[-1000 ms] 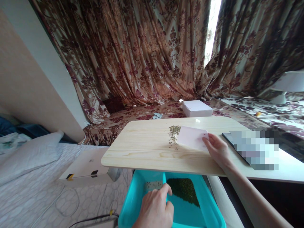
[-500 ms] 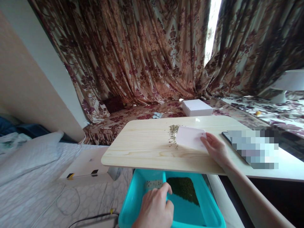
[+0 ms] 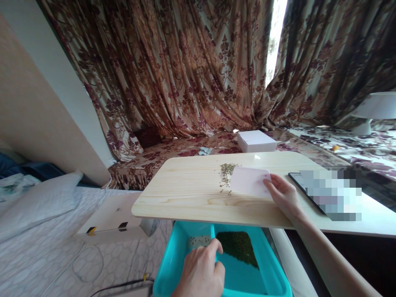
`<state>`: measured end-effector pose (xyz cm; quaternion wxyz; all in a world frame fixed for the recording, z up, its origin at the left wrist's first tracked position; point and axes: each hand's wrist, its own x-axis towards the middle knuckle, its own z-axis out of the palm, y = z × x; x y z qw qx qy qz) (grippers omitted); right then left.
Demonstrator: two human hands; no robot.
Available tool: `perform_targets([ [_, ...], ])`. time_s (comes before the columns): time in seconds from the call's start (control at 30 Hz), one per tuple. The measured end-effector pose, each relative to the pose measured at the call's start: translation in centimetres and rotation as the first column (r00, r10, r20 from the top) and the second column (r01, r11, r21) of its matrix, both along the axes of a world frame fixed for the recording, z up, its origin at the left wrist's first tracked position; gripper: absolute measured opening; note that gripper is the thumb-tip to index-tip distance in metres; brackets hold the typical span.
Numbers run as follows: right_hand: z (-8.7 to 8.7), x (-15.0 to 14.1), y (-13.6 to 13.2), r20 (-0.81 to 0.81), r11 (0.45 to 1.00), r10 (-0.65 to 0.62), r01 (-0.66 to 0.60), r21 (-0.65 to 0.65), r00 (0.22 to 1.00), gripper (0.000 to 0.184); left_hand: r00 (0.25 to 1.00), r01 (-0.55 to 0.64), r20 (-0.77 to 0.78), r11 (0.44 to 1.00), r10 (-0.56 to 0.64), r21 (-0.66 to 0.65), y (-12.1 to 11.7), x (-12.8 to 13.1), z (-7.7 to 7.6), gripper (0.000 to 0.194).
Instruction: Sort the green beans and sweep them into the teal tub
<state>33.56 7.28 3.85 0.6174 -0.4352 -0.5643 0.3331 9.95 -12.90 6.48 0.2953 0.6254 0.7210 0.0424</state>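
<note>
My right hand [image 3: 283,196] pinches the right end of a thin white plastic card [image 3: 250,181]. The card's left edge meets a small heap of greenish-brown grains [image 3: 227,173], perhaps beans or seeds, scattered on the pale wooden table [image 3: 182,194]. Below the table's near edge stands a turquoise tub [image 3: 274,264] split by a divider. My left hand [image 3: 202,268] is closed over that divider, with its index finger and thumb bent on the right side. A pile of dark green grains [image 3: 237,246] lies in the right compartment. Pale grains [image 3: 199,240] lie in the left one, partly hidden by my hand.
A tablet-like device [image 3: 306,192], its screen blurred out, lies on the table's right side. Behind the table is a white box [image 3: 256,141]. A larger white carton [image 3: 114,212] rests on the bed at left, near a black cable [image 3: 123,282].
The card slid slightly left, then shifted back a little to the right beside the grains. My left hand stays at the tub's divider.
</note>
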Motion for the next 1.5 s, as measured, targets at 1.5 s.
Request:
perform_targets([
  [1.5, 1.6, -0.2, -3.2, 0.129, 0.955, 0.271, -0.249, -0.161, 0.954, 0.054, 1.000, -0.020, -0.008, 1.000, 0.020, -0.006, 0.2, -0.7, 0.2, 0.040],
])
